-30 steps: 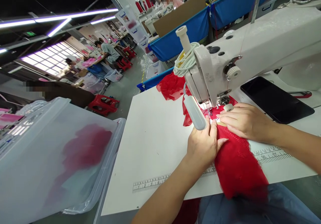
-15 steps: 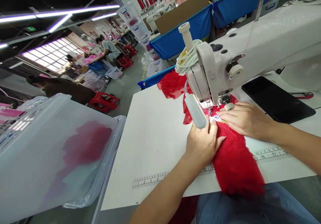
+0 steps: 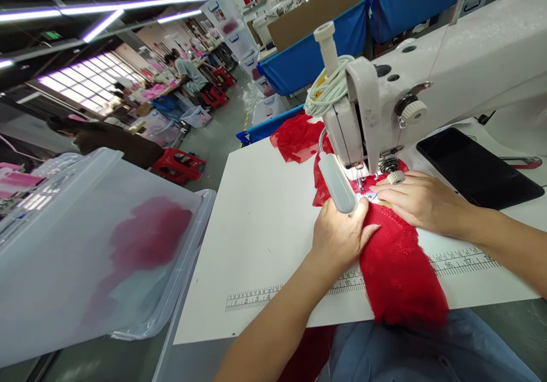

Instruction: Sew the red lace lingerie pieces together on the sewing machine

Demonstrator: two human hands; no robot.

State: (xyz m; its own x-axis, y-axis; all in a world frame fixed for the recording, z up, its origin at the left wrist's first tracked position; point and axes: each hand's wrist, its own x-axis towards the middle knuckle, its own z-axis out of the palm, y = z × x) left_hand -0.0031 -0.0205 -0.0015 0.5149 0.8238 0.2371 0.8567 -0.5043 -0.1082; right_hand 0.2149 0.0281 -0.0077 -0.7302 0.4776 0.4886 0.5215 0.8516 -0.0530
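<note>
At sewing machine [image 3: 410, 85]: red cloth [image 3: 401, 279], part under its head, rest in front; prob. part-done, front length left. L. hand [image 3: 339, 231] & R. hand [image 3: 421, 202] on cloth; grip unclear, can't tell if pinching. White table [image 3: 256, 228] w/ printed ruler [image 3: 348, 283] below machine; phone [image 3: 478, 168] to its R.; plastic bin [image 3: 55, 245], red stool [image 3: 179, 165] to its L.

Bright ceiling tubes [image 3: 137, 4], glaring window [image 3: 91, 80], dark roof

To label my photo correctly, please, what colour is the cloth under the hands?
The cloth is red, seen best in the head view.
</note>
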